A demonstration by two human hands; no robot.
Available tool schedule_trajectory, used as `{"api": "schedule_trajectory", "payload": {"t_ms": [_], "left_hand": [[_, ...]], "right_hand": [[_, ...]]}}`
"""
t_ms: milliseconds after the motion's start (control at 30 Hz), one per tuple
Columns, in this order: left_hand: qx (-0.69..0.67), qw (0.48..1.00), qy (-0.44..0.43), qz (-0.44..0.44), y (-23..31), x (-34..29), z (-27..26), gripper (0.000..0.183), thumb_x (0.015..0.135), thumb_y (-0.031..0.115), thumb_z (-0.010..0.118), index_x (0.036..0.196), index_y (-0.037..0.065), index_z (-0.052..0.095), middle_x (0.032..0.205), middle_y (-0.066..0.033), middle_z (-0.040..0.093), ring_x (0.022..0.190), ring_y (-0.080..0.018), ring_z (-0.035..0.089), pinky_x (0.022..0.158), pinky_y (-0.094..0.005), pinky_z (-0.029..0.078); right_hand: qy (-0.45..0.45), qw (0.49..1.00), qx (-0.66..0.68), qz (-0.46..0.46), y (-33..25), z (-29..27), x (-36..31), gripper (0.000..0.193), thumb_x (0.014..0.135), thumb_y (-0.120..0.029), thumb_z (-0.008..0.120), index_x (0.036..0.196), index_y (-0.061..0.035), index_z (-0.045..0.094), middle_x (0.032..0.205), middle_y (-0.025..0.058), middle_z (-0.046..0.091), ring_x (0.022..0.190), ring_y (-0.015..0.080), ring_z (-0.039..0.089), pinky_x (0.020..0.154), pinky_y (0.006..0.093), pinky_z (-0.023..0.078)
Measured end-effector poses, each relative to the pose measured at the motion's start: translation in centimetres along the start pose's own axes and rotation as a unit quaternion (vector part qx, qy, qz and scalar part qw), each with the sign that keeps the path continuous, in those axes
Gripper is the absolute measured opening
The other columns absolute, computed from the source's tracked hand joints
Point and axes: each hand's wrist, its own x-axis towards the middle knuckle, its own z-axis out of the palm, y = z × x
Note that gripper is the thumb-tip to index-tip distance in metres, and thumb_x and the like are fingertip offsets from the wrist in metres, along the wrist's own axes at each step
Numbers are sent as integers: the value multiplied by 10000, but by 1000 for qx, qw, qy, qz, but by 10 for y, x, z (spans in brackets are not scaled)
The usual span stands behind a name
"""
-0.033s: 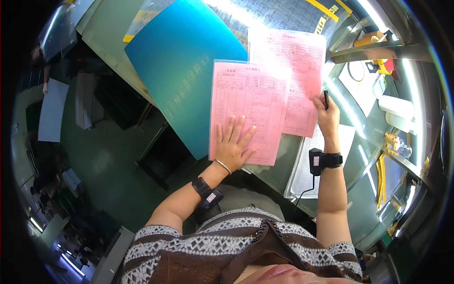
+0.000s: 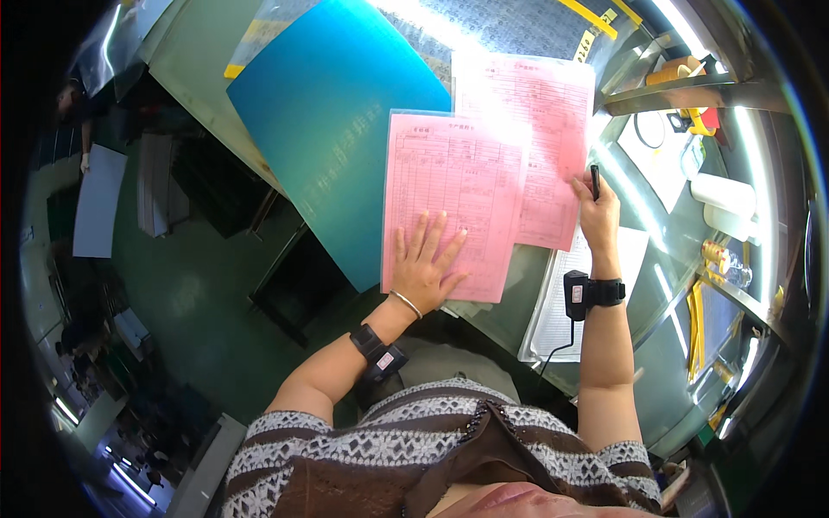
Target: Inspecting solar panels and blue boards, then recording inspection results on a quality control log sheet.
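My left hand [image 2: 422,266] lies flat with fingers spread on the lower part of a pink printed form [image 2: 449,186] in a clear sleeve. My right hand [image 2: 598,207] is closed round a black pen [image 2: 595,183], which points up and away. Its fingertips are at the right edge of a second pink form [image 2: 553,147]; whether they pinch it, I cannot tell. The first form overlaps the second one's left side. Under the first form lies a large blue sheet [image 2: 337,129], partly covered.
White printed sheets [image 2: 553,319] lie beside my right forearm. A shelf [image 2: 704,93] with tape rolls [image 2: 678,71] and a white container [image 2: 724,197] borders the right side. Past the table's left edge, another person's hand [image 2: 85,162] holds a white panel [image 2: 99,203].
My hands, the pen and the pink forms stay where they were. At the far left, the other person and the white panel have shifted slightly to the right.
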Motion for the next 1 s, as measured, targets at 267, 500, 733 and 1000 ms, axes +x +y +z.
{"api": "schedule_trajectory", "payload": {"t_ms": [267,500,733,1000], "left_hand": [[-1,1000,4,2,2,2,-3,614,820,437,604,1358,175,465,1484,-184,265,1386,-385,187,1082,-585,65],[-80,991,3,109,51,34,20,625,795,416,631,1342,158,470,1477,-147,295,1383,-351,223,1087,-568,82],[-75,968,-72,227,97,58,53,668,767,414,659,1350,169,443,1483,-133,278,1389,-325,209,1087,-570,92],[-51,971,-47,229,94,56,63,631,784,437,626,1341,194,458,1476,-138,294,1376,-329,233,1084,-565,99]], "right_hand": [[75,994,-47,-71,0,-4,3,165,871,-107,616,982,13,638,823,120,657,710,144,572,718,281,462],[90,982,159,-50,-5,-57,-34,353,1002,-261,404,1097,5,615,957,54,628,664,67,472,601,210,401],[-21,991,124,55,53,-98,-107,757,964,-583,175,1045,30,613,609,-1,446,550,79,444,528,202,361],[28,970,223,96,85,-91,-152,674,988,-514,232,987,35,623,633,44,533,584,119,537,542,227,431]]}}
